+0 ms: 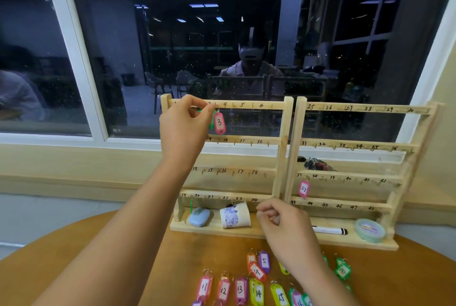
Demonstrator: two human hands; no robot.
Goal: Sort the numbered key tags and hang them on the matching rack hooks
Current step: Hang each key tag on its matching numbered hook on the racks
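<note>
A dark window (172, 46) is seen behind a round wooden table (86, 268), on which a numbered wooden rack (288, 118) is stood. The left hand (183, 130) is held up at the top rail, where the wire ring of a green tag (211, 122) is pinched between thumb and forefinger. A pink tag 3 (219, 122) hangs just right of its fingertips. The right hand (283, 229) is held low with fingers curled; whether anything is gripped cannot be told. The loose tags (256, 291) lie just below and beside its wrist. They are judged to be light, stiff plastic on thin, slippery rings, best taken by the ring for threading over a hook.
</note>
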